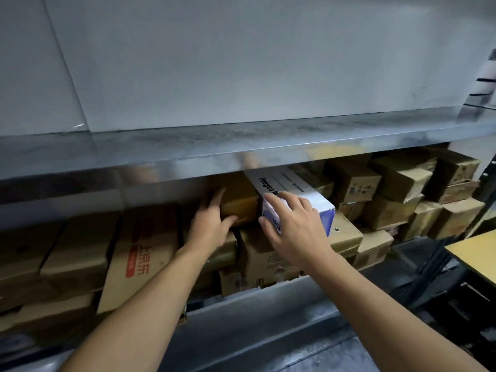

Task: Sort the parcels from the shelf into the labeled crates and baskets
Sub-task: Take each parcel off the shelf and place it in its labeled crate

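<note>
Reaching into steel shelf under grey wall: left grip clamps brown parcel, right grip clamps white box.

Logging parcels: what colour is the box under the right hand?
The box is white with a blue-purple end, head view.
</note>
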A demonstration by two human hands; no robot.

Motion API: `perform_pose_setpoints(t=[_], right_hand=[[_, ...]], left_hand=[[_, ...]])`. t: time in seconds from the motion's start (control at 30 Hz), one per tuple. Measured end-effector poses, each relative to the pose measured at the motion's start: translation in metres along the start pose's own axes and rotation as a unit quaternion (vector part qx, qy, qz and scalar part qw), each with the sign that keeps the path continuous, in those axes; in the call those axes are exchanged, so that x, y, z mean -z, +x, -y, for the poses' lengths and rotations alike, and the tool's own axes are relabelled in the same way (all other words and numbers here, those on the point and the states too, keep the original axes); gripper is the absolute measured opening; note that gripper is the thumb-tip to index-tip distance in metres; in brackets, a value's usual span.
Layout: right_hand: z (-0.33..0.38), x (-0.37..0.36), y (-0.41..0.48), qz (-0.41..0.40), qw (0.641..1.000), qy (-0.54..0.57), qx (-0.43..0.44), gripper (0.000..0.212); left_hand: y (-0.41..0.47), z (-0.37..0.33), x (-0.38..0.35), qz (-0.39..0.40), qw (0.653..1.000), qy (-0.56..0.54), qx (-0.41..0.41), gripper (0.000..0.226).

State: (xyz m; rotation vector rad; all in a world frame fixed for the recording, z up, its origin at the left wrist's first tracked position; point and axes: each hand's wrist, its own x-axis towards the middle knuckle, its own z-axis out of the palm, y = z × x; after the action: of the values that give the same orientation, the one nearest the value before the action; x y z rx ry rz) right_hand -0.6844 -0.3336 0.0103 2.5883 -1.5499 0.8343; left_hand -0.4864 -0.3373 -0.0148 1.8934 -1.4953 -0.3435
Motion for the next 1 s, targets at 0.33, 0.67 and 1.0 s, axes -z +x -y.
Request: perform_pose_setpoints(t=[0.33,0.67,1.0], right_hand=[[0.014,0.009,-0.014,0.051,0.931,0.362,0.02,0.053],[0.016,0.01,-0.063,0.148,0.768,0.62,-0.063,0.048],[0.01,-0.001,-0.092,0.149,0.801,0.579,-0.028,0.044]], left_hand=[[-0.11,-0.016,0.035,-0.083,0.996,-0.01,-0.021,0.079],[-0.183,-0.033,0.013,-0.195,0.883,-0.426,0.012,0.043],[-0.207,-0.041,-0.005,-0.181,0.899,-0.394,0.061,0.051]])
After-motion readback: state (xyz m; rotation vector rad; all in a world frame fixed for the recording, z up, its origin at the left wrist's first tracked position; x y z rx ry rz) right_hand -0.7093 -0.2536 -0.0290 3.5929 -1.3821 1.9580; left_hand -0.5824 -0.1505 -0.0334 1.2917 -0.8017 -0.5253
